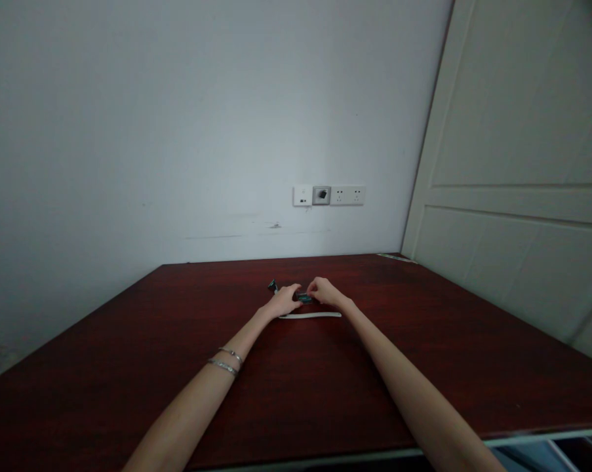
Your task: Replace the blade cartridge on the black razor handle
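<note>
Over the middle of the table, my left hand (282,302) has its thumb and fingers closed around the left end of a small, dark teal object (304,298). The object's exact kind is too small to tell. My right hand (324,293) is bent into a pinch at the object's upper right side; what its fingertips hold cannot be made out. A thin white strip (315,315) lies on the tabletop just in front of both hands, its left end beside my left hand. Just beyond my left hand is a small dark item with a pale part (273,286).
The dark red wooden table (177,367) runs back to a white wall (202,131) with a row of sockets and switches (329,195). A pale panelled door (516,164) stands along the right side. Below the near right edge, some bluish things (526,457) show.
</note>
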`<state>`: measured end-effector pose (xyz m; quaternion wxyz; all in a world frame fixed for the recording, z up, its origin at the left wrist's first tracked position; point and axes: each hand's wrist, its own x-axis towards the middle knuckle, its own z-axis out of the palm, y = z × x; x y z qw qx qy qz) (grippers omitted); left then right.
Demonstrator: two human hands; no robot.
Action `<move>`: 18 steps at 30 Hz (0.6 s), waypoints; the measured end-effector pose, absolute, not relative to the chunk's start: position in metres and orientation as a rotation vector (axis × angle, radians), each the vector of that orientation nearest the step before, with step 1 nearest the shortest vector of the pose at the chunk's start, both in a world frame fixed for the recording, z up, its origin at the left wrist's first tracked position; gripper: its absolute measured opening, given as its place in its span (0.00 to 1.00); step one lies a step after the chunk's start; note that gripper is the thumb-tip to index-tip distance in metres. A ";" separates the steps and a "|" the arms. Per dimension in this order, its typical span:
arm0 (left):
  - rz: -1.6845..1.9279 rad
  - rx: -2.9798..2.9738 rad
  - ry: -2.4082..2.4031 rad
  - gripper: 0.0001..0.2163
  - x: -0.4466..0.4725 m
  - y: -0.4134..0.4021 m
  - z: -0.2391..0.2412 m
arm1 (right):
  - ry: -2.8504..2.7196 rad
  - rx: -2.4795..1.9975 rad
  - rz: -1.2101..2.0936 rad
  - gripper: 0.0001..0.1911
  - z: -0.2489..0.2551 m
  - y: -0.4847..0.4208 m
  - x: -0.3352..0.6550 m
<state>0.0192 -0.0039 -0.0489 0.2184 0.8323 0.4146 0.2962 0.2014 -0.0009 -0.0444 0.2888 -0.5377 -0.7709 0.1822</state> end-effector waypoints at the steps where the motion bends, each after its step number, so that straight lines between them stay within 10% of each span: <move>1: 0.819 2.307 1.145 0.25 0.019 -0.004 -0.049 | -2.054 -1.434 0.487 0.07 -0.044 -0.001 0.202; 18: 1.061 2.108 1.038 0.06 0.011 0.002 -0.023 | -2.259 -1.313 0.175 0.09 -0.002 -0.024 0.193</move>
